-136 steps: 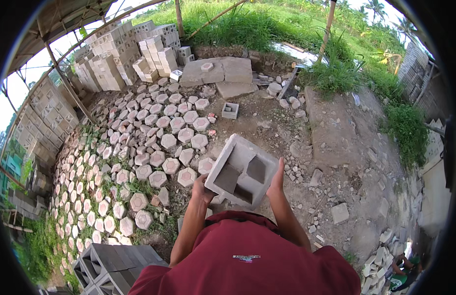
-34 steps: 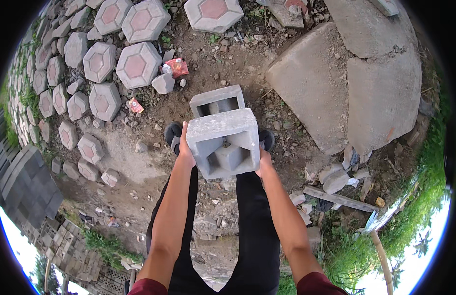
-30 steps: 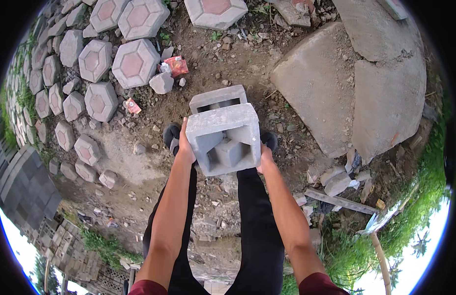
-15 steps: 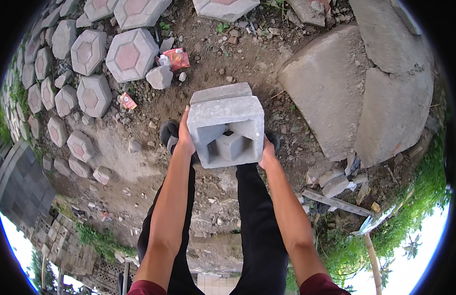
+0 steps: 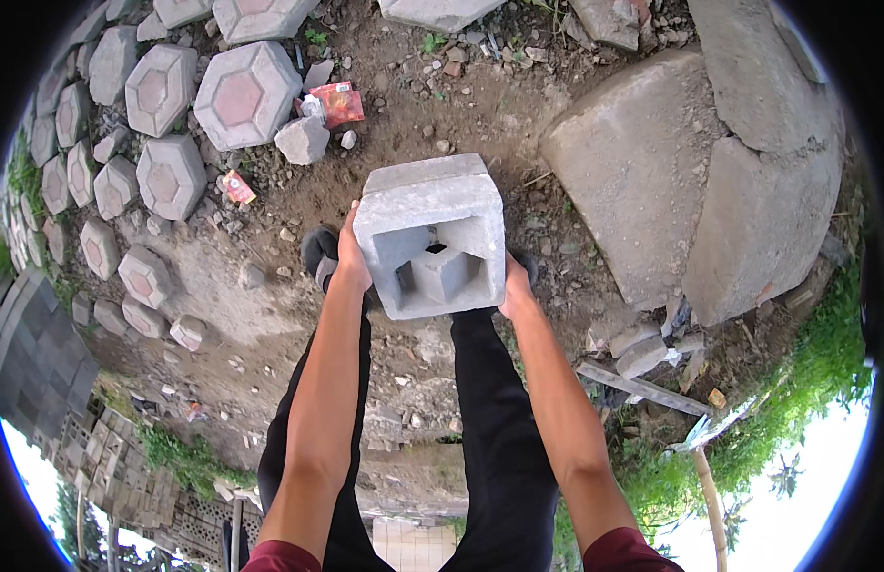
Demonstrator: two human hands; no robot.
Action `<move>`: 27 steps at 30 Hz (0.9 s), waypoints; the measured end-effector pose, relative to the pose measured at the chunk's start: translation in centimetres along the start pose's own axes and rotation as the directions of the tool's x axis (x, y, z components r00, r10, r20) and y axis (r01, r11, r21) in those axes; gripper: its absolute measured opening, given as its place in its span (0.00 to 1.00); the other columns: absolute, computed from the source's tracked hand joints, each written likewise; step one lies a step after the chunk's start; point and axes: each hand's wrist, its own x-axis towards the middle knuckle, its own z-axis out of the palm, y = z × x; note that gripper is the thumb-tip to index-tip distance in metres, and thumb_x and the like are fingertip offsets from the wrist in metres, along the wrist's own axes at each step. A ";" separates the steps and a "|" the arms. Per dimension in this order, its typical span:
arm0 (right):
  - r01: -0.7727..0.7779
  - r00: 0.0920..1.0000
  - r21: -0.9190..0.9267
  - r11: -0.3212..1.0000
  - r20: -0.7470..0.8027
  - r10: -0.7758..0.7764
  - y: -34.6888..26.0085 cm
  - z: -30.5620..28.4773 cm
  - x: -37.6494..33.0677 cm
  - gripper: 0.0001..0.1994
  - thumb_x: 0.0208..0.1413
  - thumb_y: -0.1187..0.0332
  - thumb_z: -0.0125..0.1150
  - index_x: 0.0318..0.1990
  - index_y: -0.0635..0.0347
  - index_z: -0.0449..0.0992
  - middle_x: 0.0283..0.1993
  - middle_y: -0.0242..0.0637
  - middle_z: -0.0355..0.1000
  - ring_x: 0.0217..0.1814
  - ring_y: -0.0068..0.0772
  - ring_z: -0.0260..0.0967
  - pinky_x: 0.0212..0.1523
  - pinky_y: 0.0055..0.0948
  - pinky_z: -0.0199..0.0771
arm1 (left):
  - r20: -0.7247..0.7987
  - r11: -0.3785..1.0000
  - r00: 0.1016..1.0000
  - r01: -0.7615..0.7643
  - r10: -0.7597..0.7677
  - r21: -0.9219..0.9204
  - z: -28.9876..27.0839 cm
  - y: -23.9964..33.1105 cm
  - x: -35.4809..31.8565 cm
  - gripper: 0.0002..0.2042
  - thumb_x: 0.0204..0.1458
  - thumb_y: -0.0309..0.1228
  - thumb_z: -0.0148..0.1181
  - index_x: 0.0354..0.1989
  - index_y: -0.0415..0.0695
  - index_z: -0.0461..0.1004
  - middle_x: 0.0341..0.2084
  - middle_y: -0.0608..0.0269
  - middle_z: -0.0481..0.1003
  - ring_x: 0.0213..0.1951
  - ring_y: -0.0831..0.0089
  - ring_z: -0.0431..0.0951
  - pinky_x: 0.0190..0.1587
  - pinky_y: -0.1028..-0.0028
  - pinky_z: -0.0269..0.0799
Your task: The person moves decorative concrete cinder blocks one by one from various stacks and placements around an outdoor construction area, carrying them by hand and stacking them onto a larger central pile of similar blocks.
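Observation:
A grey hollow concrete block point(image 5: 428, 194) is held in front of me between both hands, above the ground. Its open square face shows a recess with an angular inner piece and a small dark gap in the middle. My left hand point(image 5: 353, 250) is closed against the block's left side, fingers flat along it. On the opposite side my right hand point(image 5: 516, 286) grips near the lower right corner, its fingers partly hidden by the block. Behind the block, my dark shoes point(image 5: 320, 255) stand on the dirt.
Several hexagonal pavers point(image 5: 248, 95) with pinkish centres lie at the left. Large broken concrete slabs point(image 5: 632, 172) cover the right side. Red wrappers point(image 5: 340, 103) and a loose stone point(image 5: 303, 140) lie on the dirt ahead. Stacked blocks point(image 5: 46, 343) stand at the far left, a plank point(image 5: 642, 389) at the right.
The block has tilted slightly and shifted a little left and up in the view, with both hands still on it. The surroundings at left have slid slightly left and up.

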 end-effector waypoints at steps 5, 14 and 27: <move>0.005 1.000 0.002 1.000 -0.014 -0.005 0.2 -0.1 0.4 0.20 0.63 0.57 0.41 0.53 0.59 0.69 0.52 0.38 0.69 0.53 0.35 0.66 0.54 0.36 0.66 | 0.030 1.000 0.999 0.016 -0.015 -0.026 -0.4 0.1 0.5 0.28 0.56 0.54 0.42 0.58 0.47 0.64 0.54 0.59 0.68 0.54 0.61 0.69 0.57 0.59 0.62; 0.020 0.999 0.089 0.996 0.027 -0.023 0.7 -0.6 0.6 0.21 0.62 0.54 0.44 0.55 0.58 0.68 0.52 0.36 0.70 0.53 0.32 0.67 0.52 0.33 0.67 | 0.026 0.999 0.999 -0.034 0.034 0.020 -0.6 -0.5 0.9 0.30 0.57 0.53 0.40 0.58 0.42 0.63 0.54 0.56 0.68 0.54 0.61 0.68 0.56 0.62 0.63; 0.071 0.934 -0.213 0.975 -0.330 -0.140 -0.6 0.7 -0.5 0.23 0.59 0.51 0.49 0.46 0.63 0.76 0.46 0.39 0.73 0.46 0.31 0.69 0.47 0.31 0.67 | -0.198 0.993 0.973 -0.111 0.117 0.042 -0.8 0.1 -0.8 0.24 0.59 0.49 0.40 0.53 0.43 0.68 0.49 0.60 0.71 0.50 0.62 0.72 0.53 0.64 0.67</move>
